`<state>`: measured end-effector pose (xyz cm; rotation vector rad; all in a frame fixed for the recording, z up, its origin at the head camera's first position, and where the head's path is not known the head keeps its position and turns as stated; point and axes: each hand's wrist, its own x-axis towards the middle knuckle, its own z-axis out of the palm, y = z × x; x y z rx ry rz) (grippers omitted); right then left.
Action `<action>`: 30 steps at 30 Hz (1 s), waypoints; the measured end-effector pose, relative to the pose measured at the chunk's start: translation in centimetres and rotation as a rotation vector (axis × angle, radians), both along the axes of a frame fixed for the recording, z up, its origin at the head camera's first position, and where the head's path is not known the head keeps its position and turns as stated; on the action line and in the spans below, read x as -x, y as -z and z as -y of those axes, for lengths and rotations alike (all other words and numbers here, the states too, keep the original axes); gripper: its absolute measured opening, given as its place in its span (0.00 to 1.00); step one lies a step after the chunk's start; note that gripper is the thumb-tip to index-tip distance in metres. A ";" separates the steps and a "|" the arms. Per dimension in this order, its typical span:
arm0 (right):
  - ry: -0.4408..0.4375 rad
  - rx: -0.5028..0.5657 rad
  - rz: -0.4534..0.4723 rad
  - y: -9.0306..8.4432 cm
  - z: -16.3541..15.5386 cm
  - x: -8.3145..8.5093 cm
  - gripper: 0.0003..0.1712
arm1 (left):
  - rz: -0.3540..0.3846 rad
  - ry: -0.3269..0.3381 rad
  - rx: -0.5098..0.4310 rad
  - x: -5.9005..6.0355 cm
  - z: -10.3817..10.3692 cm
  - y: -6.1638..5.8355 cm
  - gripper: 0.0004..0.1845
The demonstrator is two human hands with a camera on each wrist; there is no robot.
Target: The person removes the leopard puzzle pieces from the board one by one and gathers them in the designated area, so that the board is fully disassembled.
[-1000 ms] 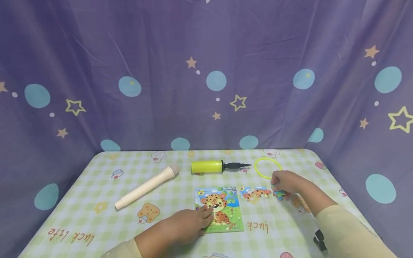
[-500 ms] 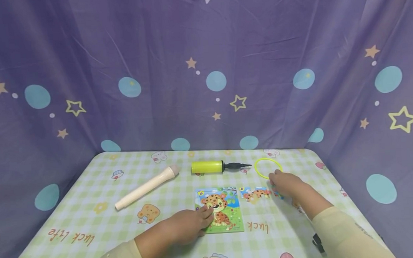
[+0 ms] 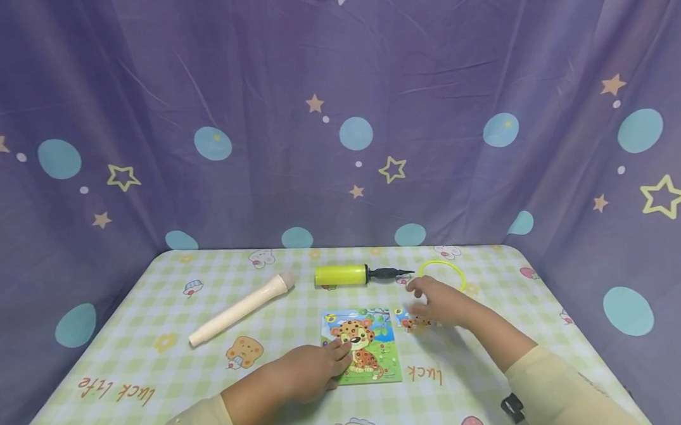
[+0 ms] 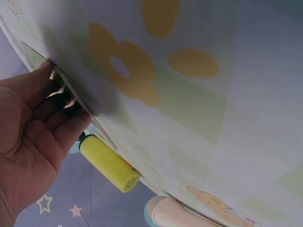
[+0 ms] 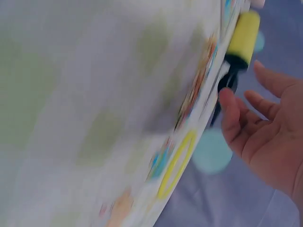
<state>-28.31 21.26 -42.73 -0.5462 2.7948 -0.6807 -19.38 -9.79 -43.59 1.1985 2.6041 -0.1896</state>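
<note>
A square leopard jigsaw puzzle (image 3: 366, 347) lies flat on the checked tablecloth. My left hand (image 3: 313, 371) rests on its left side, fingertips pressing on the surface; the left wrist view shows the bent fingers against the board (image 4: 78, 97). My right hand (image 3: 444, 302) hovers with fingers spread and nothing in them, just above a strip of leopard puzzle pieces (image 3: 407, 321) right of the board. A small blue-green piece (image 5: 161, 158) lies near the yellow ring (image 5: 177, 165) in the blurred right wrist view; the hand hides it in the head view.
A yellow hand pump (image 3: 341, 275) with a black nozzle lies behind the puzzle. A cream toy microphone (image 3: 239, 311) lies slantwise at the left. A purple curtain (image 3: 336, 111) closes off the back and sides of the table (image 3: 151, 309).
My right hand has let go of the blue-green piece beside the ring. It has lifted and moved left over the leopard strip. The left hand stays put.
</note>
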 end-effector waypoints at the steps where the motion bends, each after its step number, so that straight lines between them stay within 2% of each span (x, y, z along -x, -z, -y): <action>1: -0.020 0.021 0.008 0.1 0.8 -0.3 0.27 | -0.005 0.004 0.000 0.0 0.0 0.0 0.30; 4: -0.079 0.051 0.041 0.6 3.1 -1.4 0.31 | -0.026 0.018 0.000 0.0 0.0 0.1 0.30; 9: -0.173 -0.005 0.078 1.7 5.9 -3.1 0.36 | -0.031 0.025 -0.007 0.0 0.0 0.1 0.30; 17: -0.124 -0.139 0.033 2.8 7.8 -4.2 0.33 | -0.017 0.028 -0.004 0.2 0.0 0.1 0.30; 30: -0.111 -0.073 0.060 3.1 7.8 -4.3 0.30 | -0.020 0.027 0.000 0.2 0.1 0.1 0.30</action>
